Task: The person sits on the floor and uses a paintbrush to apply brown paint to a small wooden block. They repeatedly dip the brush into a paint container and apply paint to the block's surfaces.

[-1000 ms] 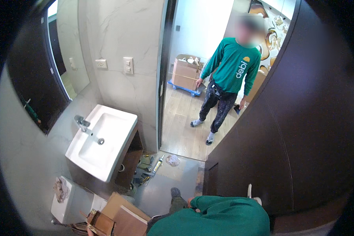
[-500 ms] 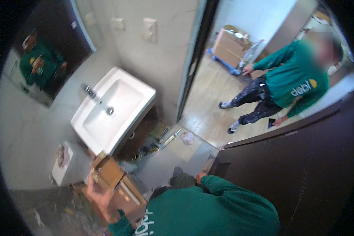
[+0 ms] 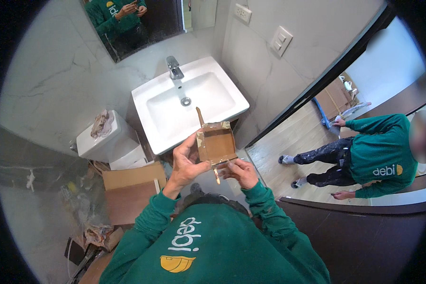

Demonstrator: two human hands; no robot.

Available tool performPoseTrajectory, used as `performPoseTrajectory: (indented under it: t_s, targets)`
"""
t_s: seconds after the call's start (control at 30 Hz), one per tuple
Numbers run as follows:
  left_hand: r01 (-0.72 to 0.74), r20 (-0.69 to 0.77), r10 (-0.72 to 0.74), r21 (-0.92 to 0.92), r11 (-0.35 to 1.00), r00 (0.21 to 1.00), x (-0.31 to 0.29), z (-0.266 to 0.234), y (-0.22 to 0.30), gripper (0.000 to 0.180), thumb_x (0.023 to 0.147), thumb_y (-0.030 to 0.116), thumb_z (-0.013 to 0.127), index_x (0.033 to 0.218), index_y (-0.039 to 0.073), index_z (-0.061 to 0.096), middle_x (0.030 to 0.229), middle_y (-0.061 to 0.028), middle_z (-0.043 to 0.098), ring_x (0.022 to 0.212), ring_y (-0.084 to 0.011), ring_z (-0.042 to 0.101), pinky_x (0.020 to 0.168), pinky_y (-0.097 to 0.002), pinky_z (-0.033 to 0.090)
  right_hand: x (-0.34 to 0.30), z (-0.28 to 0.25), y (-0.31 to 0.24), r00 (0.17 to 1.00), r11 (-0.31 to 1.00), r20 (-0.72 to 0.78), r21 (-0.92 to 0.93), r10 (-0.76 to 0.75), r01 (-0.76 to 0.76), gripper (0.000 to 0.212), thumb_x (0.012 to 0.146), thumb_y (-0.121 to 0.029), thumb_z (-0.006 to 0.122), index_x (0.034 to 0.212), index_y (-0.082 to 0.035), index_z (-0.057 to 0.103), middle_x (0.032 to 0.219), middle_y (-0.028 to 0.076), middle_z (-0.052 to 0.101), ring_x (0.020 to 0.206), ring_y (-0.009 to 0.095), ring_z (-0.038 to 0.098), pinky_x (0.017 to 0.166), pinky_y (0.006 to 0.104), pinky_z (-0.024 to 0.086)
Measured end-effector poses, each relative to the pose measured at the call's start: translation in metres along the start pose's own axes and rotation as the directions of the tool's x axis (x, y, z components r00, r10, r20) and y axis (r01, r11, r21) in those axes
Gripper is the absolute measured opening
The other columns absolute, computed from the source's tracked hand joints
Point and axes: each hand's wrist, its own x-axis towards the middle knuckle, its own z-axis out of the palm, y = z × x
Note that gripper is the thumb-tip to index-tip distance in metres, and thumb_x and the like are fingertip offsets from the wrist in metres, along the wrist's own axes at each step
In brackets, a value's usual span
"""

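A small open cardboard box [image 3: 220,144] is held up in front of my chest, just over the near edge of the white sink [image 3: 158,146]. Its hollow side faces up, and a torn, narrow cardboard strip stands off its far side. My left hand [image 3: 187,163] grips the box along its left side, thumb near the bottom corner. At the near right corner my right hand [image 3: 244,173] pinches the edge with bent fingers. Another narrow strip [image 3: 217,176] hangs below the box between the two hands. Whatever lies deeper inside the box does not show.
Left of the sink stands a white toilet [image 3: 102,142] with a crumpled rag on its tank. A larger cardboard box [image 3: 132,194] is beside it, near clear plastic sheeting [image 3: 75,208]. Through the doorway at right stands a co-worker [image 3: 378,146], near a loaded cart [image 3: 333,102].
The small box has come from the far left to the middle. My right hand has risen from beside the dark door to the box. The view has swung toward the sink.
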Motion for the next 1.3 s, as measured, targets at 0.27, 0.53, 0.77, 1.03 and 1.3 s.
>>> performPoseTrajectory:
  t_s: [0.27,0.53,0.77,1.03,1.3]
  targets:
    - [0.018,-0.007,-0.018,-0.039,0.999,1.000,0.013,-0.023,-0.004,0.082,0.068,-0.001,0.074,0.141,-0.006,0.039,0.129,-0.0140,0.055,0.117,-0.0198,0.054,0.104,-0.0354,0.041,0.039,0.091,-0.055,0.982,0.871,0.164,0.492,-0.089,-0.004,0.034,0.088,-0.017,0.064,0.116,0.001,0.059,0.099,0.012,0.068,0.085,0.024,0.068,0.070,0.0388,0.057]
    - [-0.016,-0.090,0.018,0.028,0.999,0.996,0.023,-0.036,0.000,0.083,0.067,-0.002,0.074,0.141,-0.007,0.038,0.132,-0.0156,0.054,0.118,-0.0211,0.055,0.105,-0.0367,0.042,0.068,0.098,-0.057,0.993,0.891,0.103,0.454,-0.062,0.009,0.038,0.083,-0.009,0.067,0.117,0.002,0.057,0.103,0.010,0.066,0.088,0.020,0.066,0.075,0.0371,0.055]
    - [0.062,-0.238,-0.045,0.062,0.996,0.970,0.013,-0.057,0.009,0.081,0.068,-0.004,0.074,0.140,-0.009,0.038,0.132,-0.0161,0.053,0.114,-0.0216,0.058,0.103,-0.0369,0.045,0.056,0.031,-0.086,0.995,0.969,-0.074,-0.229,0.074,-0.089,0.018,0.083,-0.004,0.057,0.095,0.004,0.068,0.089,0.012,0.068,0.082,0.019,0.065,0.075,0.0313,0.053]
    - [-0.126,-0.381,0.077,-0.105,0.987,0.921,0.010,-0.074,-0.004,0.078,0.070,-0.013,0.066,0.142,-0.009,0.034,0.139,-0.0139,0.045,0.124,-0.0233,0.051,0.105,-0.0372,0.045,0.036,0.024,-0.163,0.894,0.576,0.332,-0.684,-0.301,0.447,0.030,0.074,0.008,0.058,0.102,0.002,0.066,0.088,0.012,0.065,0.081,0.018,0.063,0.073,0.0273,0.050]
    - [-0.138,-0.393,0.082,-0.115,0.984,0.916,0.008,-0.063,-0.008,0.081,0.071,-0.017,0.060,0.145,-0.007,0.030,0.139,-0.0126,0.046,0.122,-0.0224,0.053,0.102,-0.0340,0.048,0.027,0.047,-0.216,0.710,0.565,0.229,-0.467,-0.666,0.681,0.024,0.085,-0.011,0.061,0.102,0.006,0.066,0.074,0.017,0.065,0.061,0.020,0.062,0.055,0.0281,0.050]
